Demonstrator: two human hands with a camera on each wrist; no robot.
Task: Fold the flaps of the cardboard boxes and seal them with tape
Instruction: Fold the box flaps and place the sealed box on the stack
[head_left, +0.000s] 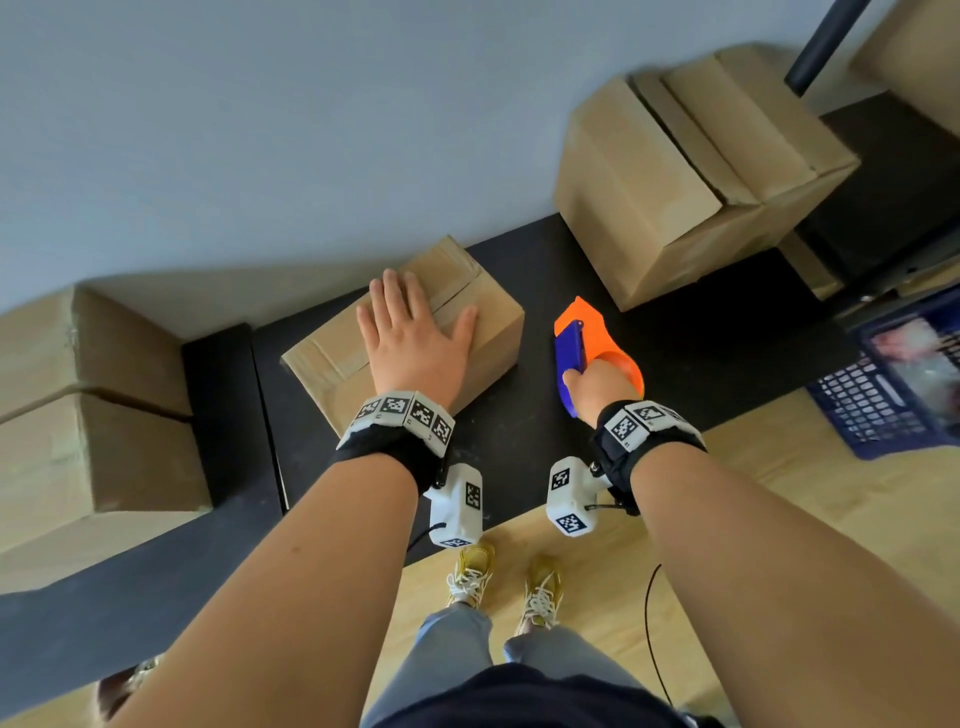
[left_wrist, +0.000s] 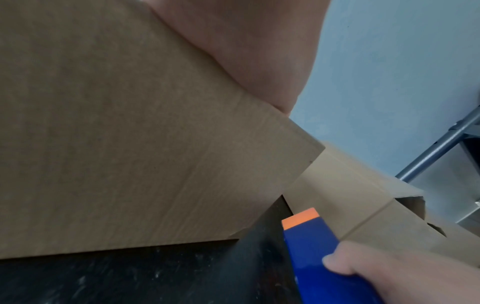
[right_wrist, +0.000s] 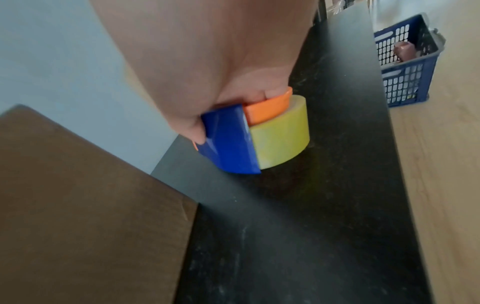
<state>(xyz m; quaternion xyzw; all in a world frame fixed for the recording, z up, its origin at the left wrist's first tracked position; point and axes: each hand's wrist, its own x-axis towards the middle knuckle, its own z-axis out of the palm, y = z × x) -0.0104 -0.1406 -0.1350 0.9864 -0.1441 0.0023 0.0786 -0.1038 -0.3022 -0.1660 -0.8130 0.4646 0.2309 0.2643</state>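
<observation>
A small cardboard box (head_left: 483, 332) lies on the black table (head_left: 530, 441) with its top flaps folded down. My left hand (head_left: 413, 332) presses flat on those flaps, fingers spread; its palm (left_wrist: 249, 51) sits on the box's upper edge (left_wrist: 130, 123). To the right of the box my right hand (head_left: 597, 387) grips an orange and blue tape dispenser (head_left: 576, 338). The dispenser (right_wrist: 233, 139) carries a yellowish tape roll (right_wrist: 280, 133) and hovers close over the table; the box corner (right_wrist: 91, 205) is at its left.
A bigger cardboard box (head_left: 691, 171) with loosely folded flaps stands at the back right. Two more boxes (head_left: 88, 405) sit at the left end. A blue plastic crate (head_left: 904, 374) stands on the wooden floor to the right. A grey wall runs behind the table.
</observation>
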